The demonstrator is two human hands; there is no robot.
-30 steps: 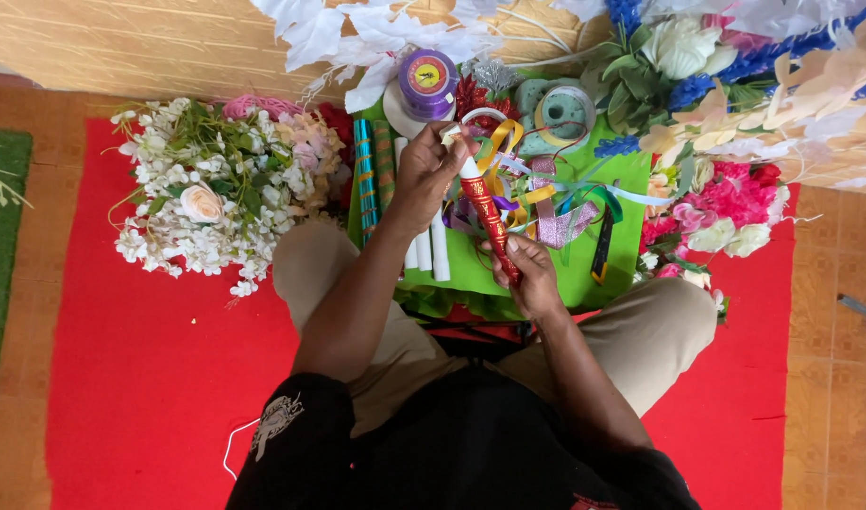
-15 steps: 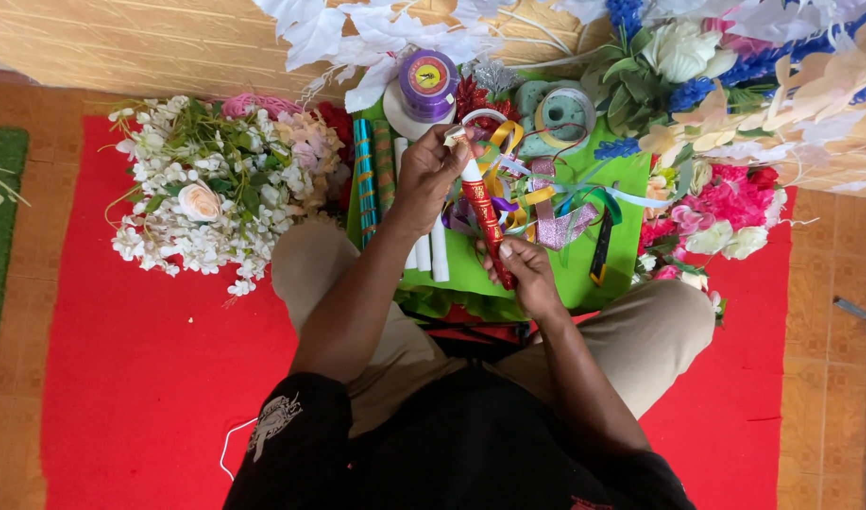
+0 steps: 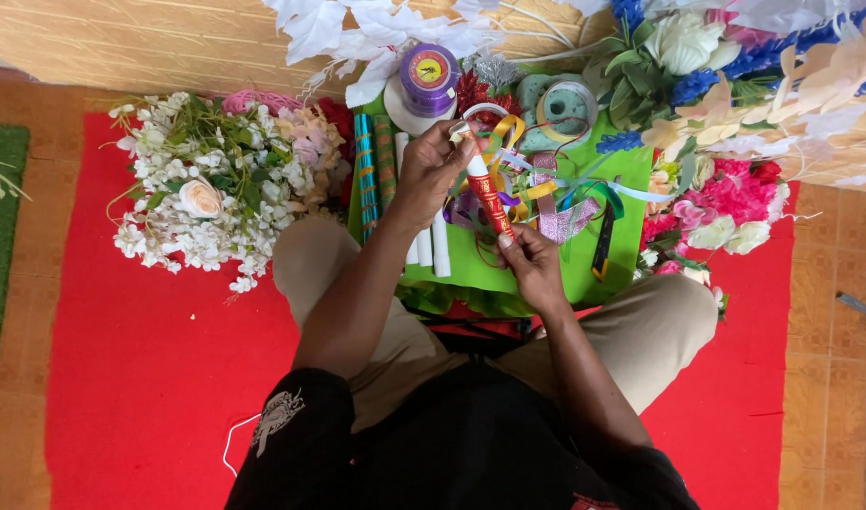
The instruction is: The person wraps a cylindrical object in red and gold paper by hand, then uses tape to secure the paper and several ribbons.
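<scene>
Hands steadying a red roll

Left hand (image 3: 431,170) is pinching the top end of the red roll (image 3: 487,196), fingers closed on it, while the right hand (image 3: 532,264) is gripping the bottom end. Held at both ends, the roll is hanging slanted above the green sheet (image 3: 471,260), clear of the loose ribbons (image 3: 546,194), purple spool (image 3: 429,76) and white flowers (image 3: 206,198).

Looks like a home craft corner, a floor-level spot for making flower decorations. A red mat (image 3: 150,378) is spread over the tiled floor (image 3: 830,312), with artificial white flowers (image 3: 206,198) heaped at upper left, pink blooms (image 3: 735,203) at right, ribbon spools (image 3: 429,76) and loose ribbons (image 3: 546,194) on a green sheet (image 3: 471,260) at centre top.
</scene>
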